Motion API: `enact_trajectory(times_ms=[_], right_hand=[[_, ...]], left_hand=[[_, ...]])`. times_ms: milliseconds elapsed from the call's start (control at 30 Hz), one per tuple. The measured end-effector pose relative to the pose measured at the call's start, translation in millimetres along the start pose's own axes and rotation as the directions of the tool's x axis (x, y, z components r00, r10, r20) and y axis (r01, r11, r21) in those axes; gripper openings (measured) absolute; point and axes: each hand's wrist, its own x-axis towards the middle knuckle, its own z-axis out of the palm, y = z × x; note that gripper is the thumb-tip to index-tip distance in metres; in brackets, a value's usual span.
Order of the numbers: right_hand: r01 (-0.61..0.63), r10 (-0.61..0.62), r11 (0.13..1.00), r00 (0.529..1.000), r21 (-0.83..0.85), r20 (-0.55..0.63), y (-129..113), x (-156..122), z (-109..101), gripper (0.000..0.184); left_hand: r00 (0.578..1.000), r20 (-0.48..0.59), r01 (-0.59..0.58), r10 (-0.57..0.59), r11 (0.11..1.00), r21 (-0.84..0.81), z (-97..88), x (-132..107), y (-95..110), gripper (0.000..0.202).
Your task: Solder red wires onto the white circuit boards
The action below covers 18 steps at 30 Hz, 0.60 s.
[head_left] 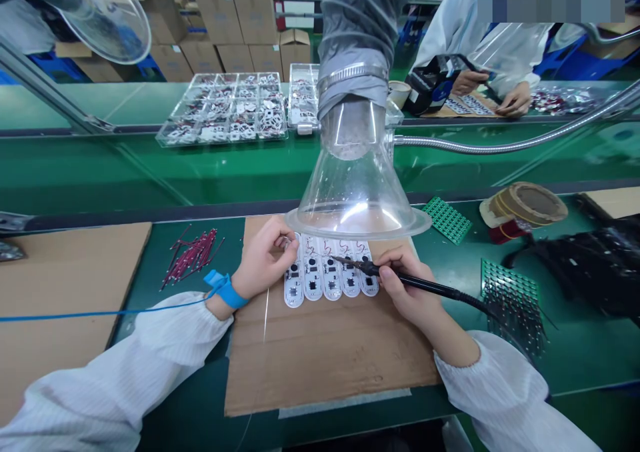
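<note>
My right hand (407, 282) grips a black soldering iron (395, 275), whose pointed tip is over a row of several white circuit boards (331, 282) lying side by side. Fine red wires show at the boards' far ends. At the row's left end, my left hand (267, 255) is closed in a pinch on a thin strand of solder wire (265, 315), which trails down toward the near edge. A blue wrist strap (230, 291) with a cord circles my left wrist. Beneath the boards lies a cardboard sheet (325, 365). Whether the tip touches a board cannot be made out.
A clear fume hood (357, 192) hangs low over the boards. Red wires (195, 255) lie left; green grids (447, 220), a tape roll (523, 205) and a black bundle (595, 272) lie right. Across the line are parts trays (227, 109) and a co-worker's hands (515, 99).
</note>
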Motion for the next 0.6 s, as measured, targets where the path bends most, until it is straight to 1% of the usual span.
enact_trajectory(times_ms=[100, 200, 400, 600], right_hand=[[-0.01, 0.01, 1.0, 1.0, 0.001, 0.004, 2.1, -0.6, 0.6, 0.018], [-0.015, 0.014, 1.0, 1.0, 0.02, 0.008, 4.9, -0.8, 0.9, 0.016], [-0.008, 0.012, 0.998, 0.997, 0.058, -0.075, 6.0, -3.3, 0.7, 0.015], [-0.054, 0.054, 0.998, 0.999, 0.028, -0.007, 3.7, -3.6, 1.7, 0.014]], left_hand=[[1.0, 0.008, -0.009, 0.009, 1.0, 0.007, -0.3, 0.3, 1.2, 0.003], [1.0, -0.007, -0.016, 0.016, 1.0, 0.003, -1.5, 1.3, 4.6, 0.002], [0.999, -0.034, -0.035, 0.035, 0.999, 0.009, -4.5, 4.1, 11.1, 0.009], [0.999, -0.031, -0.038, 0.038, 0.999, -0.005, -3.8, 3.6, 8.5, 0.009]])
